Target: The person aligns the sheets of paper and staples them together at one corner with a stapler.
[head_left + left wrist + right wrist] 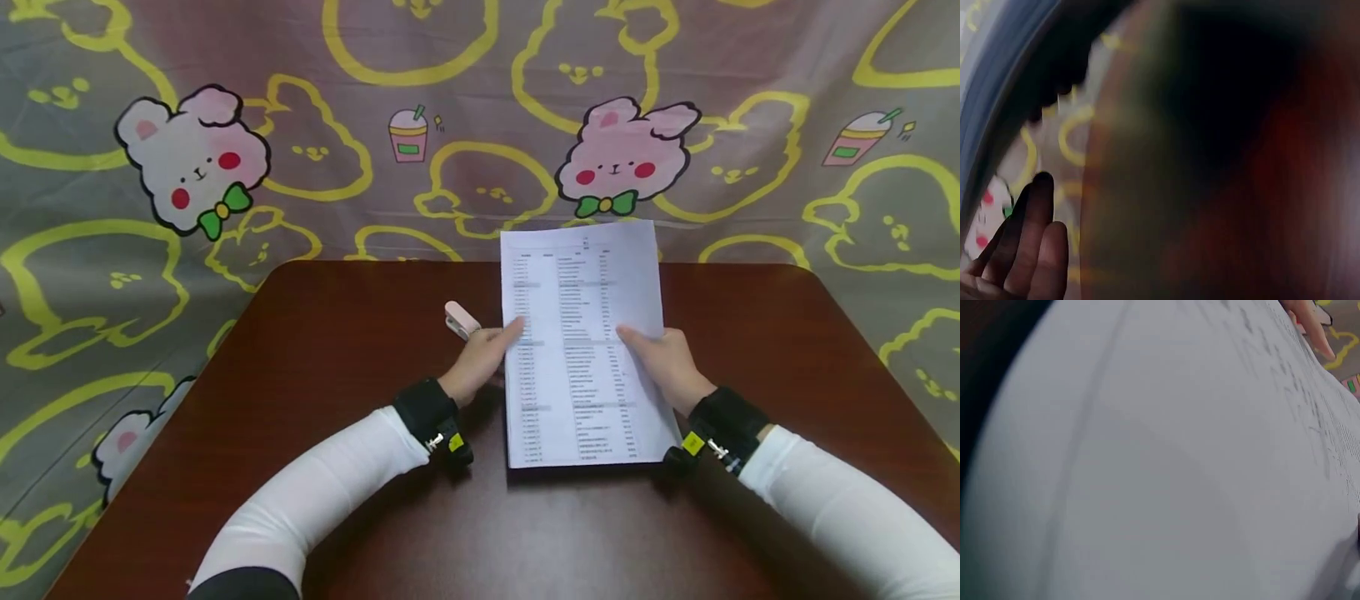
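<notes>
Printed paper (585, 358) with columns of small text is held upright and tilted back in the head view. My left hand (480, 358) grips its left edge, thumb on the printed face and fingers behind. On the opposite edge my right hand (670, 362) pinches it the same way. Just beyond the left hand lies a small pink stapler (462, 320). The left wrist view shows fingers (1038, 250) behind the sheet, much of it dark and blurred. Paper (1147, 456) fills most of the right wrist view, with the left thumb (1311, 328) at the top right.
The dark reddish-brown table (360, 325) extends beneath both arms. A patterned cloth (480, 108) with cartoon figures hangs behind its far edge. Each wrist wears a black strap (423, 408) with a small camera.
</notes>
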`<action>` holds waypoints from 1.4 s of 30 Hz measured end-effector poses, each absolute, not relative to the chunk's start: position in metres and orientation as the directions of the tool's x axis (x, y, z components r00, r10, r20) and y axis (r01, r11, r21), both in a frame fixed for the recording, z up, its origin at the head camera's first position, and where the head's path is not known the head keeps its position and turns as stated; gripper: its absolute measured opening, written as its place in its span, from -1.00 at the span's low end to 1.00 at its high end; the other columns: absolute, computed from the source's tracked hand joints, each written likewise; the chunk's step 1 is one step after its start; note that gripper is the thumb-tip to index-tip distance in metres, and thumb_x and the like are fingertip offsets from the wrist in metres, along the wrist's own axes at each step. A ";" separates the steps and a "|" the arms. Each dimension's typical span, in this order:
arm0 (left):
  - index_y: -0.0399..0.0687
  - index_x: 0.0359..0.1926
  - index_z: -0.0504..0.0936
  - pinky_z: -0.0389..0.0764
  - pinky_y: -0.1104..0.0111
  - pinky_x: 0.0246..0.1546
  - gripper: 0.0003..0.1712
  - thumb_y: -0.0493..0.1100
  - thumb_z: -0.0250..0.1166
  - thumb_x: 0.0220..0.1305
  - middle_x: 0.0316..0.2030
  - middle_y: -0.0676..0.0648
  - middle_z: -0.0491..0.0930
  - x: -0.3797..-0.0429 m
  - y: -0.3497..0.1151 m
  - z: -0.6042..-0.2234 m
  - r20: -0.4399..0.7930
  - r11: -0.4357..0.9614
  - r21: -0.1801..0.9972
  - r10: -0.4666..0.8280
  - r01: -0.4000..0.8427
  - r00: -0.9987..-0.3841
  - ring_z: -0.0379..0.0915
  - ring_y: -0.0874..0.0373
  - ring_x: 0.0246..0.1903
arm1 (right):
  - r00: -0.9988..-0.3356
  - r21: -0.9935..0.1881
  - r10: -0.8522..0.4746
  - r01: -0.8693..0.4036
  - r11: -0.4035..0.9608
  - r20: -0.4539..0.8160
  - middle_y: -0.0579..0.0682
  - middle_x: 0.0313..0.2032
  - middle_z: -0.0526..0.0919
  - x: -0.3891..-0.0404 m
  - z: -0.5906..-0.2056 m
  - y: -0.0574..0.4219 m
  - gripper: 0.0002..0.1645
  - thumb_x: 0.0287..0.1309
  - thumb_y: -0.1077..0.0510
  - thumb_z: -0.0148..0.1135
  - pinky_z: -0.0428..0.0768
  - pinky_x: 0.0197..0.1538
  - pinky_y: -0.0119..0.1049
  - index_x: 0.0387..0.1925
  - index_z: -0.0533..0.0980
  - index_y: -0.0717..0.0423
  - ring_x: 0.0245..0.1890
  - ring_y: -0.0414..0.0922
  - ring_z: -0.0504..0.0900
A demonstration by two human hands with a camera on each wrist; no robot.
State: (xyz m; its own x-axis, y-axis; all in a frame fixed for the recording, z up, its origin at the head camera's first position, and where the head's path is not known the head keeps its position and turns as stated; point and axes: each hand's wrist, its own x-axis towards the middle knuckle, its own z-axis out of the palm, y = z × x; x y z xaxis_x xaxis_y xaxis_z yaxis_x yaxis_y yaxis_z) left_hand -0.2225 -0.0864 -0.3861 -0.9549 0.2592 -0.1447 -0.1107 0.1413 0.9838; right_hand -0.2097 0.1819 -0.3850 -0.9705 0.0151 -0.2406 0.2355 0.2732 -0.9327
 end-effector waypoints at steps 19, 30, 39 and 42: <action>-0.05 -0.72 0.56 0.41 0.28 -0.69 -0.30 0.39 0.10 0.27 -0.74 -0.03 0.44 -0.279 -0.133 -0.379 0.080 0.985 0.132 0.104 0.114 -0.991 0.44 0.06 -0.66 | -0.927 -0.833 0.087 0.367 0.413 -0.365 0.24 -0.08 0.61 -0.222 -0.415 0.228 -0.16 0.30 -0.25 0.12 0.61 -0.29 -0.23 0.35 0.24 0.26 -0.34 -0.03 0.68; -0.02 -0.67 0.60 0.50 0.26 -0.57 -0.41 0.28 0.11 0.29 -0.65 -0.03 0.50 -0.290 -0.133 -0.373 -0.047 0.995 0.091 0.048 0.044 -0.998 0.48 0.07 -0.56 | -0.936 -0.818 0.091 0.342 0.463 -0.340 0.23 -0.14 0.63 -0.226 -0.415 0.231 -0.19 0.31 -0.24 0.12 0.58 -0.31 -0.25 0.28 0.30 0.32 -0.37 -0.04 0.67; -0.12 -0.47 0.62 0.56 0.11 -0.41 -0.59 0.09 0.13 0.30 -0.50 -0.11 0.59 -0.294 -0.139 -0.377 -0.039 0.991 0.093 0.100 0.096 -0.994 0.55 -0.02 -0.42 | -0.937 -0.805 0.078 0.334 0.491 -0.341 0.22 -0.13 0.63 -0.228 -0.414 0.231 -0.16 0.30 -0.25 0.12 0.57 -0.30 -0.26 0.31 0.27 0.32 -0.36 -0.04 0.67; -0.19 -0.33 0.64 0.56 0.08 -0.38 -0.63 0.04 0.14 0.31 -0.45 -0.14 0.61 -0.295 -0.141 -0.377 -0.038 0.989 0.099 0.117 0.113 -0.992 0.55 -0.04 -0.41 | -0.936 -0.801 0.071 0.332 0.498 -0.344 0.22 -0.11 0.62 -0.229 -0.415 0.232 -0.13 0.28 -0.27 0.13 0.59 -0.29 -0.26 0.33 0.24 0.28 -0.35 -0.02 0.69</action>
State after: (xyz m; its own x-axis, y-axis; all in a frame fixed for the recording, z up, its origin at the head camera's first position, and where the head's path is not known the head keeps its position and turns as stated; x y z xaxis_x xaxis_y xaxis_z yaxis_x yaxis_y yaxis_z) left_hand -0.2946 -0.1412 -0.3772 -0.9924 0.1173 -0.0378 0.1131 0.9887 0.0988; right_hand -0.2292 0.2319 -0.4154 -0.9364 0.0706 -0.3438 0.3317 0.4983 -0.8011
